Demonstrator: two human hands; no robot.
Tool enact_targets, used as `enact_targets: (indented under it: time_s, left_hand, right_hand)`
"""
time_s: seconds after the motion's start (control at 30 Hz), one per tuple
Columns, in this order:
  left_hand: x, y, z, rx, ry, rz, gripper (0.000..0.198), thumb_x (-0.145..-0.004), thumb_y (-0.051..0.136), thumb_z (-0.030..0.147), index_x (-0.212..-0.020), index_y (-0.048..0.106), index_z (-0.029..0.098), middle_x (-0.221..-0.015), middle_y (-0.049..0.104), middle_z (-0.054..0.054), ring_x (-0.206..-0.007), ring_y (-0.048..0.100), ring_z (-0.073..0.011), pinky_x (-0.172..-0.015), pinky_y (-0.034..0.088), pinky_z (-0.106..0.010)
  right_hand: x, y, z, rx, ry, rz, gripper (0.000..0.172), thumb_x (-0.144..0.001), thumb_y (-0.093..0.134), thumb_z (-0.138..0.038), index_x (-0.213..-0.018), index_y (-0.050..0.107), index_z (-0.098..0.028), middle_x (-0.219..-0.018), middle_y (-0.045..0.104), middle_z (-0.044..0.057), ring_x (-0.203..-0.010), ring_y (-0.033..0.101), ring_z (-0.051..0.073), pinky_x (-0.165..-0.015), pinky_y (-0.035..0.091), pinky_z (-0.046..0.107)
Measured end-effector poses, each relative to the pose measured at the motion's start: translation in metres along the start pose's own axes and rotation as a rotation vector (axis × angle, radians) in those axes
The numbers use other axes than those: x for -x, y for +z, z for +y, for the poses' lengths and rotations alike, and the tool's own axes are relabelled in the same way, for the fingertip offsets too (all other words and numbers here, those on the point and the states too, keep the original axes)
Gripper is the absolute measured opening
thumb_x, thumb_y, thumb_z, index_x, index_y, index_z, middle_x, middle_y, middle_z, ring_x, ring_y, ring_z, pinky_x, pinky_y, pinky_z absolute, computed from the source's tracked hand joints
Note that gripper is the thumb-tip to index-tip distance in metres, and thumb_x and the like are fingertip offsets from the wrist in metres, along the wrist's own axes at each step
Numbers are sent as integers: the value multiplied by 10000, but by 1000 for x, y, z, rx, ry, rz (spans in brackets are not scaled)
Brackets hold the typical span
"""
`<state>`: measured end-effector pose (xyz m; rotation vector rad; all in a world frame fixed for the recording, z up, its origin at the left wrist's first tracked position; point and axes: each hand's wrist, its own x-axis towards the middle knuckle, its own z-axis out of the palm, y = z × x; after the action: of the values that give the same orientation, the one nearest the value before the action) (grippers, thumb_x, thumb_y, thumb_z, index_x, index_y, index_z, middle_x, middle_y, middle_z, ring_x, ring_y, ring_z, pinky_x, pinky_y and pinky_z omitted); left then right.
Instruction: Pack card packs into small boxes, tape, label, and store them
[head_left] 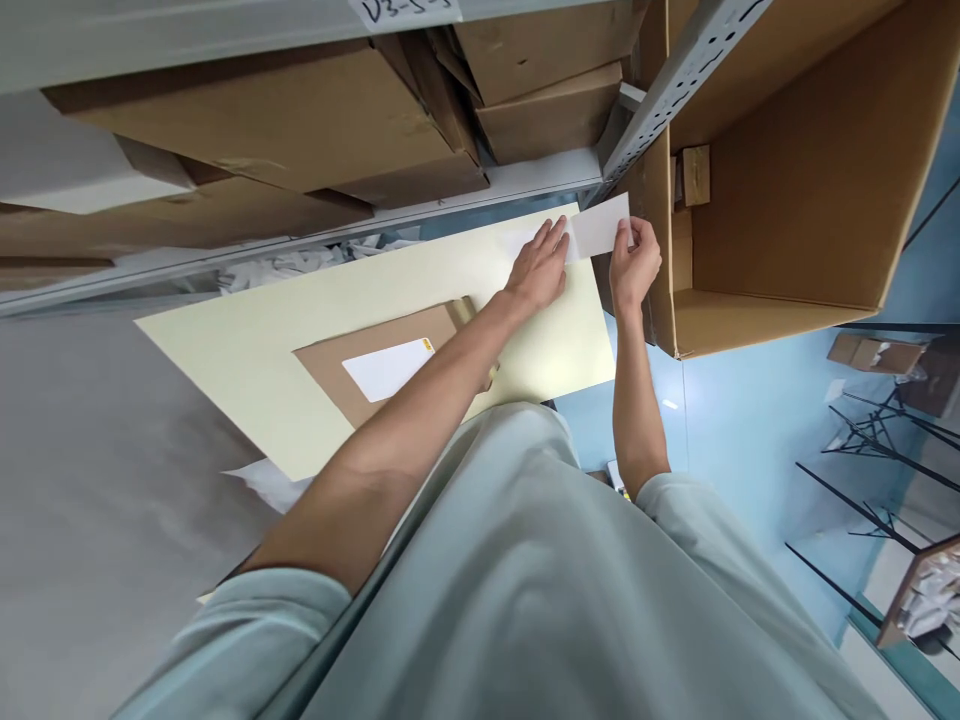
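My left hand (538, 262) lies flat near the far right corner of a pale yellow board (450, 263), fingers stretched over one end of a white paper strip (598, 228). The strip's other end reaches past the board's edge, pinched between the thumb and fingers of my right hand (634, 262). Part of the strip is hidden under my left hand. Nearer my body, a flat brown cardboard packet (330, 372) bearing a blank-looking white label (386, 368) rests on the board. My left forearm covers part of this packet.
Shelving with a metal rail (686, 75) and several cardboard boxes (300, 110) stands beyond the board. At right is a large open carton (787, 200) with a small box (694, 176) inside. Crumpled paper (281, 268) lies under the shelf; thin black legs (855, 505) stand on the blue floor.
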<state>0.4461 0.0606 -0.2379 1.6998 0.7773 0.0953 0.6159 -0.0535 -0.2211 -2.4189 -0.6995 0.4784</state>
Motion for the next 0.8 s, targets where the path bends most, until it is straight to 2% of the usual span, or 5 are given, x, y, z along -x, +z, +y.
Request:
enact_targets:
  time_s: [0.2,0.37,0.47,0.57,0.8]
  left_hand:
    - [-25,10,-10,-45,-35,-60,859,-939,873,493,-1691,628,157,-1905,416,-216,-1829,223,-492,-1498,146,-645]
    - [-21,4,-5,-154,-27,-104,915,-972,842,519,-1763,547,168,-1924,372,-216,-1835,212,-481,-1495,185,-641]
    - [-16,-3,8,-391,-62,-220,987,-1040,731,564,-1876,364,189,-1985,228,-191,-1853,157,-464,-1475,248,-650]
    - [-13,-9,19,-568,-67,-300,1021,-1080,646,617,-1925,222,229,-2012,139,-155,-1859,137,-438,-1450,309,-645]
    - [-14,-9,18,-581,-53,-290,1046,-1063,666,609,-1929,212,239,-2008,162,-159,-1854,163,-452,-1453,291,-658]
  right_hand:
    - [-12,-9,11,-72,-66,-8,586,-1256,354,-653,-1347,744,-225,-1206,799,110,-1270,786,309,-1118,633,485]
    - [-14,-10,8,-45,-16,-10,618,-1248,368,-674,-1300,754,-194,-1150,782,105,-1205,789,286,-1133,608,469]
    - [-19,-9,7,-64,46,22,608,-1224,447,-683,-1307,756,-166,-1105,774,97,-1117,785,277,-1139,601,501]
    - [-26,-5,9,-112,25,32,551,-1209,503,-673,-1246,773,-194,-1103,781,93,-1100,776,288,-1132,609,536]
    - [-20,-6,20,-114,10,8,533,-1215,474,-663,-1185,783,-230,-1143,802,107,-1155,795,296,-1104,621,507]
